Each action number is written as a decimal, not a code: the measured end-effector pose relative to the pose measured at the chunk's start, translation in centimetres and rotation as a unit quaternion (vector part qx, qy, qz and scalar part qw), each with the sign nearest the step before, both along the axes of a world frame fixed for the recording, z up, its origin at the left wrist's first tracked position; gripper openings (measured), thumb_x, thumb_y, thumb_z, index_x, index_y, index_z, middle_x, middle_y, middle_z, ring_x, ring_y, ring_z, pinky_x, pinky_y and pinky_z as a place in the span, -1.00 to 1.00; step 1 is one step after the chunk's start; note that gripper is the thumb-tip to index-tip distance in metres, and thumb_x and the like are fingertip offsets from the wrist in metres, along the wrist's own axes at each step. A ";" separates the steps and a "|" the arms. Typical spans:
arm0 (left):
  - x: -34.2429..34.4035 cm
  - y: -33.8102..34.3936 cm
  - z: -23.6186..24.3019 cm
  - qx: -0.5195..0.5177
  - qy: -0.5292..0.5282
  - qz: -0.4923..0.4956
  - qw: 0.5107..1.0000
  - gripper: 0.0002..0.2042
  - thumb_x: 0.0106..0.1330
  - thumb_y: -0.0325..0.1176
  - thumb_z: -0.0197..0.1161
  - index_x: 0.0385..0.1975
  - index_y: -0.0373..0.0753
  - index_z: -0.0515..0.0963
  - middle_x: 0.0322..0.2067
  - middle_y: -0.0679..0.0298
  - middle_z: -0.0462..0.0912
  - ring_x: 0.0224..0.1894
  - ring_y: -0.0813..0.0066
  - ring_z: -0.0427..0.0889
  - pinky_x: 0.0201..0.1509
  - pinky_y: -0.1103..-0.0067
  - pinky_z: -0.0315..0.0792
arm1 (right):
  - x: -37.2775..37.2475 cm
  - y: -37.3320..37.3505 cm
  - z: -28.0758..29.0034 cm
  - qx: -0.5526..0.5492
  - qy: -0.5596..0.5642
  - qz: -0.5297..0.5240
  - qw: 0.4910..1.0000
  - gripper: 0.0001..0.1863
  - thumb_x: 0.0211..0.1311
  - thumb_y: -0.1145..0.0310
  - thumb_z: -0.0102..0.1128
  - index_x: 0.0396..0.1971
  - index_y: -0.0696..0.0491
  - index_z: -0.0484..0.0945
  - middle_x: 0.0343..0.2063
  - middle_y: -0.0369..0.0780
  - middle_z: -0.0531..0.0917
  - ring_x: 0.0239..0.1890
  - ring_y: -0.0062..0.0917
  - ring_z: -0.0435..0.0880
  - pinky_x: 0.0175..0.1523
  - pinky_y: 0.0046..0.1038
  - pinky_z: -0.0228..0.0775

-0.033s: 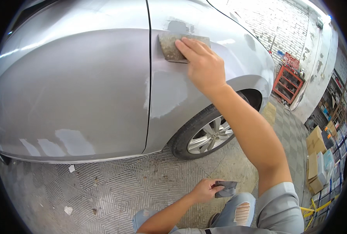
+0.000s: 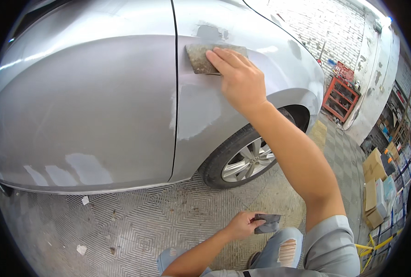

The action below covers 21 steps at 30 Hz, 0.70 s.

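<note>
My right hand (image 2: 243,85) is raised to the silver car's front fender (image 2: 198,99). Its fingers lie closed on a flat, stained grey-brown putty scraper (image 2: 200,59), pressing it against the panel. The scraper sits just below a darker grey patch (image 2: 209,32) and right of the door gap (image 2: 176,92). Underneath it, a paler filler-like patch spreads over the fender. Low above the floor beside my knee, my left hand (image 2: 240,226) pinches a small dark grey flat scraper (image 2: 269,223). Part of each blade is hidden by the fingers.
A front wheel (image 2: 247,161) stands below the fender. The door (image 2: 85,106) fills the left, with pale patches near its bottom. At the right are a red rack (image 2: 341,99), cardboard boxes (image 2: 374,166) and a yellow frame (image 2: 374,248). White scraps (image 2: 81,249) lie on the patterned floor.
My right hand and its scraper have shifted very slightly left and down on the fender. My left hand stays where it was.
</note>
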State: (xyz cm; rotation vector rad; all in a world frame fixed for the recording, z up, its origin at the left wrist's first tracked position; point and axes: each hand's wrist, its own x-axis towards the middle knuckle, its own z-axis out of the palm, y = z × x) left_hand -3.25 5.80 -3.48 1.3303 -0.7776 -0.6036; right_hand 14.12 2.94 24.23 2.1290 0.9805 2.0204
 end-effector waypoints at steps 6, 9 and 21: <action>0.0 -0.4 -0.8 -0.031 -0.013 0.019 0.999 -0.77 0.29 -0.47 0.19 -0.08 -0.30 0.57 -0.52 0.35 0.59 -0.50 0.67 0.42 -0.39 0.66 0.38 | 1.0 0.5 0.1 0.061 -0.006 0.022 0.998 -0.65 0.00 0.57 0.08 -0.16 -0.01 0.61 -0.14 -0.29 0.64 -0.06 -0.42 0.61 0.00 -0.42 0.49; 0.0 -0.4 -1.0 -0.027 -0.002 0.022 0.999 -0.78 0.29 -0.47 0.20 -0.09 -0.30 0.58 -0.53 0.36 0.59 -0.51 0.68 0.41 -0.40 0.66 0.38 | 0.9 1.3 -1.1 0.053 -0.014 0.003 0.998 -0.67 0.02 0.54 0.09 -0.16 0.02 0.59 -0.13 -0.26 0.62 -0.04 -0.38 0.59 0.04 -0.38 0.46; 0.3 -0.1 -0.7 -0.012 -0.008 0.026 1.000 -0.78 0.29 -0.45 0.21 -0.09 -0.33 0.57 -0.51 0.34 0.61 -0.49 0.69 0.45 -0.40 0.66 0.40 | 0.7 0.7 -1.4 0.046 -0.020 0.007 0.999 -0.65 0.01 0.55 0.08 -0.13 0.04 0.58 -0.11 -0.25 0.61 -0.05 -0.37 0.58 0.02 -0.37 0.46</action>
